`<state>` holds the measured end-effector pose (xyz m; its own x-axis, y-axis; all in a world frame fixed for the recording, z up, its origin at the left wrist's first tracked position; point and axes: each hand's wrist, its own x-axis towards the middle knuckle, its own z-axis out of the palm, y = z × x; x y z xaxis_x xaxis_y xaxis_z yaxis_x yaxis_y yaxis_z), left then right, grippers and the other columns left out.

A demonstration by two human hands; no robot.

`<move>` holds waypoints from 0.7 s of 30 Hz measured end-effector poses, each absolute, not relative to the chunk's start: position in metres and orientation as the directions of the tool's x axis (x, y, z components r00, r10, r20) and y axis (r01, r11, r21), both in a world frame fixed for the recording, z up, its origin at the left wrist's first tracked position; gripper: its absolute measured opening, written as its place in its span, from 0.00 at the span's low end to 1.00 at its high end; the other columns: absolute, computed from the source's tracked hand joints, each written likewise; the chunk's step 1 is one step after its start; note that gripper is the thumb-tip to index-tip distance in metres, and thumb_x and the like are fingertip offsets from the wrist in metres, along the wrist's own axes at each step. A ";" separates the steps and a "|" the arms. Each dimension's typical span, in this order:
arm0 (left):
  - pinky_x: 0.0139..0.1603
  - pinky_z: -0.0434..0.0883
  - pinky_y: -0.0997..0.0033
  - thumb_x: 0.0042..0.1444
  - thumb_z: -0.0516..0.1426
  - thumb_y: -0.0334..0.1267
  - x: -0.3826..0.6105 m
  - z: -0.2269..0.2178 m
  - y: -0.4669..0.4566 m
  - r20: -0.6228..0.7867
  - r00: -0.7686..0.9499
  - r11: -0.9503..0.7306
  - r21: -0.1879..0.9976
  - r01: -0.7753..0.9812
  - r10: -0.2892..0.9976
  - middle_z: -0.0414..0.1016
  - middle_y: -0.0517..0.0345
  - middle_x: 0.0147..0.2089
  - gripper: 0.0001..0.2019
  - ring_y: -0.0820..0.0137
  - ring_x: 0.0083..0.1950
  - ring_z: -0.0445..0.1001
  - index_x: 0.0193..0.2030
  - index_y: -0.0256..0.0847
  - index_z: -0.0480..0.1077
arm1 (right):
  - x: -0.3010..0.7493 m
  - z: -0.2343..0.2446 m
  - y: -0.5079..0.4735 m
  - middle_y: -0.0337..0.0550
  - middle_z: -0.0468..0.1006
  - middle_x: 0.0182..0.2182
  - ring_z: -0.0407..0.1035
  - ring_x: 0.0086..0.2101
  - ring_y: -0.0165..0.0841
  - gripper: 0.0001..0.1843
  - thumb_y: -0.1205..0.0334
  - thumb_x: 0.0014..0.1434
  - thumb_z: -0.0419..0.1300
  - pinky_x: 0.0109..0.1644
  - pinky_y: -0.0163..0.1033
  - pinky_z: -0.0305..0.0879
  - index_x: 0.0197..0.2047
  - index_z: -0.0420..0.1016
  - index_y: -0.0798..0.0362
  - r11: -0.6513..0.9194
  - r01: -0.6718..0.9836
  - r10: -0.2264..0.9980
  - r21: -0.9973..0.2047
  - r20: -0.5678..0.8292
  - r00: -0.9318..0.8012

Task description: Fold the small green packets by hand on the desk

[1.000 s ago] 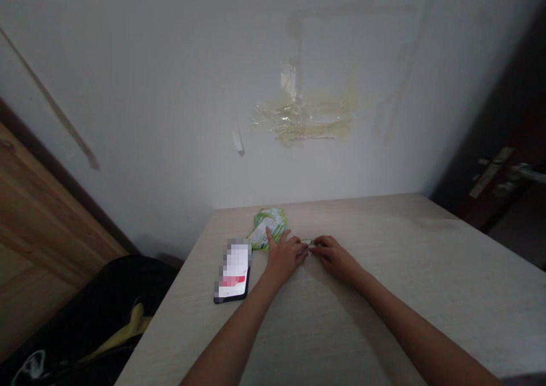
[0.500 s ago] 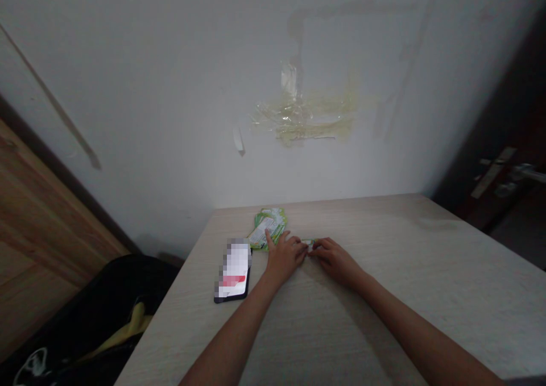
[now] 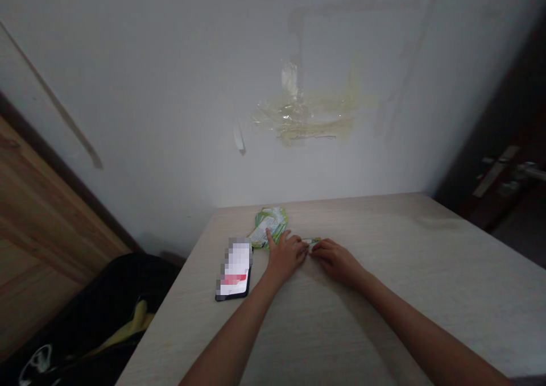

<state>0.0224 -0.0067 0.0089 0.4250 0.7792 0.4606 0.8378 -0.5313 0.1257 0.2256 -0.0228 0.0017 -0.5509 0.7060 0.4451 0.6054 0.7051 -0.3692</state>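
My left hand (image 3: 286, 256) and my right hand (image 3: 339, 262) meet over the middle of the table (image 3: 324, 329). Between their fingertips, a small green-and-white printed card or packet (image 3: 312, 240) shows; the fingers cover most of it. My left fingers are bent onto its left side, with the thumb stretched out toward a pile of similar green-and-white printed pieces (image 3: 267, 227). The right fingers are pinched together at its right side. A phone (image 3: 236, 269) with a lit, partly blurred screen lies left of my left wrist.
Behind the table rises a pale wall (image 3: 170, 90) with peeling clear tape (image 3: 298, 113). Down on the left are a black bag (image 3: 98, 301) with a yellow item and wooden boards (image 3: 38, 232). A dark door with a metal handle (image 3: 529, 171) stands at right.
My right fingertips have shifted slightly, and a bit more of the green-and-white piece shows. The pile and phone lie as before; the view has moved a touch.
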 end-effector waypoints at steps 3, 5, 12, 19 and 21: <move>0.62 0.25 0.24 0.60 0.57 0.45 0.023 0.009 -0.006 0.467 0.426 -0.534 0.125 0.836 0.775 0.77 0.64 0.47 0.09 0.57 0.62 0.63 0.45 0.61 0.74 | 0.224 0.004 -0.024 0.45 0.76 0.43 0.67 0.46 0.35 0.16 0.72 0.59 0.54 0.54 0.41 0.65 0.46 0.78 0.50 0.702 0.627 0.707 -0.338 0.440 -0.554; 0.62 0.25 0.24 0.60 0.56 0.46 0.023 0.008 -0.006 0.472 0.427 -0.538 0.124 0.834 0.771 0.78 0.64 0.47 0.09 0.57 0.62 0.63 0.45 0.61 0.74 | 0.222 0.006 -0.025 0.45 0.76 0.43 0.67 0.46 0.35 0.14 0.71 0.59 0.55 0.53 0.41 0.66 0.44 0.78 0.50 0.702 0.644 0.703 -0.303 0.438 -0.560; 0.61 0.22 0.25 0.60 0.56 0.44 0.023 0.010 -0.008 0.485 0.439 -0.553 0.117 0.825 0.757 0.78 0.64 0.47 0.08 0.57 0.62 0.63 0.45 0.59 0.74 | 0.220 0.010 -0.027 0.45 0.77 0.42 0.67 0.46 0.35 0.13 0.72 0.59 0.54 0.52 0.41 0.66 0.42 0.78 0.51 0.714 0.652 0.688 -0.255 0.426 -0.587; 0.62 0.20 0.27 0.61 0.55 0.43 0.023 0.011 -0.009 0.447 0.441 -0.550 0.144 0.823 0.778 0.77 0.62 0.48 0.09 0.57 0.63 0.61 0.46 0.58 0.74 | 0.221 0.004 -0.025 0.43 0.77 0.43 0.66 0.50 0.36 0.16 0.72 0.57 0.55 0.54 0.42 0.66 0.43 0.79 0.48 0.687 0.652 0.716 -0.321 0.456 -0.529; 0.62 0.20 0.28 0.61 0.55 0.43 0.023 0.010 -0.008 0.433 0.438 -0.545 0.160 0.823 0.788 0.77 0.62 0.49 0.09 0.58 0.64 0.60 0.46 0.58 0.74 | 0.221 0.002 -0.024 0.43 0.78 0.43 0.67 0.50 0.36 0.17 0.73 0.57 0.54 0.54 0.42 0.66 0.44 0.79 0.47 0.681 0.657 0.720 -0.324 0.460 -0.519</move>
